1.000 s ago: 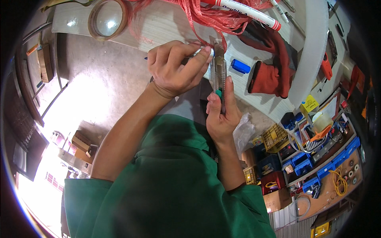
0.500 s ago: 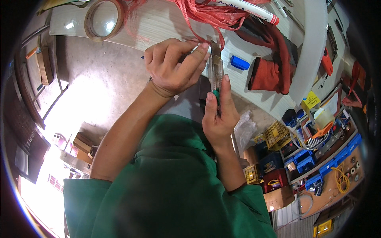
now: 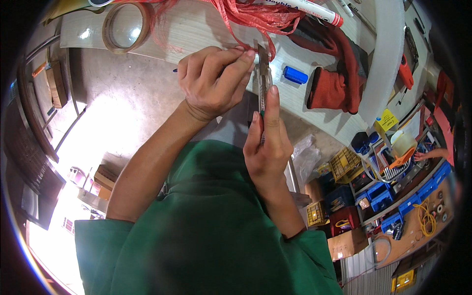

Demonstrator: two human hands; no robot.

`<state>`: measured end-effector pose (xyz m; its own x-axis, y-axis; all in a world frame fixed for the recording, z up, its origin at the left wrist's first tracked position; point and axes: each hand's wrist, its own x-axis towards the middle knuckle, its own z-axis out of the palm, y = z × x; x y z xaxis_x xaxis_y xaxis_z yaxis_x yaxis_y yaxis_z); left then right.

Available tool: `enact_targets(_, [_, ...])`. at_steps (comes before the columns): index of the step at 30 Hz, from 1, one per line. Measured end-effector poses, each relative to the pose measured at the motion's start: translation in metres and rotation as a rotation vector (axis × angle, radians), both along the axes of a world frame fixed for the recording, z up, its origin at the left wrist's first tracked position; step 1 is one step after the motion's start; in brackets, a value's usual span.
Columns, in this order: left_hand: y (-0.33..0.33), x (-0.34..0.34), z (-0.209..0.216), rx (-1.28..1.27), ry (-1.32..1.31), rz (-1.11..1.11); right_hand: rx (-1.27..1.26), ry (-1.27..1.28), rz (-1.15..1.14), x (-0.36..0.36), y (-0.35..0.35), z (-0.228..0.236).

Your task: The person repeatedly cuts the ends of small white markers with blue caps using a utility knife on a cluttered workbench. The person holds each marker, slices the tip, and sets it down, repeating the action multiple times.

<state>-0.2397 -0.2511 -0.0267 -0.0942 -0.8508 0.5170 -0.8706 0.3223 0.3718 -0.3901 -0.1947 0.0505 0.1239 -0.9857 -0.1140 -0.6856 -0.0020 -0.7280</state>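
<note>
My left hand (image 3: 214, 81) is closed around a slim white marker-like stick (image 3: 256, 58); its white end pokes out past the thumb and a small blue tip shows on the far left side. In my right hand (image 3: 269, 147) is a utility knife (image 3: 262, 91), gripped with the index finger stretched along it. The knife points away from me, and its blade lies against or right beside the stick's white end; exact contact cannot be made out. A blue marker cap (image 3: 295, 74) lies on the table just right of the knife.
Red plastic twine (image 3: 246, 17), a white marker with red ends (image 3: 314, 11), a red-and-grey work glove (image 3: 339, 88) and a tape roll (image 3: 127, 27) lie on the pale table (image 3: 83, 29). At right, another person's hand (image 3: 424, 155) reaches toward a cluttered tool bench (image 3: 383, 206).
My right hand has shifted slightly left, and the knife has turned, its blade now extending farther past the stick's end. My left hand has barely moved. The other person's arm now shows more clearly.
</note>
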Motion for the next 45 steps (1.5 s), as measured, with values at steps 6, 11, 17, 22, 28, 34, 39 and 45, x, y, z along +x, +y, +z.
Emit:
enact_targets(6, [-0.002,0.000,0.000,-0.003,-0.010,0.004,0.041,0.021,0.008,0.003,-0.007,0.010])
enact_targets(11, [-0.003,-0.001,0.001,-0.001,-0.009,0.003,0.068,0.008,0.004,0.003,-0.011,0.013])
enact_targets(17, [-0.003,-0.001,0.000,0.007,0.024,0.014,0.018,0.037,-0.021,0.004,-0.011,0.009])
enact_targets(22, [-0.006,-0.003,-0.003,-0.036,0.014,0.057,0.067,0.042,-0.002,0.001,-0.010,0.011])
enact_targets(28, [-0.004,-0.003,-0.002,-0.016,0.017,0.062,0.089,0.060,0.007,0.003,-0.008,0.013])
enact_targets(34, [-0.006,-0.004,0.000,-0.006,0.012,0.059,0.099,0.064,0.006,0.002,-0.005,0.012])
enact_targets(39, [-0.002,-0.005,0.008,0.074,0.013,0.053,0.003,0.087,-0.022,0.005,-0.004,0.008])
enact_targets(45, [-0.003,-0.005,0.011,0.103,0.019,0.061,0.071,0.097,-0.023,0.009,0.000,0.015])
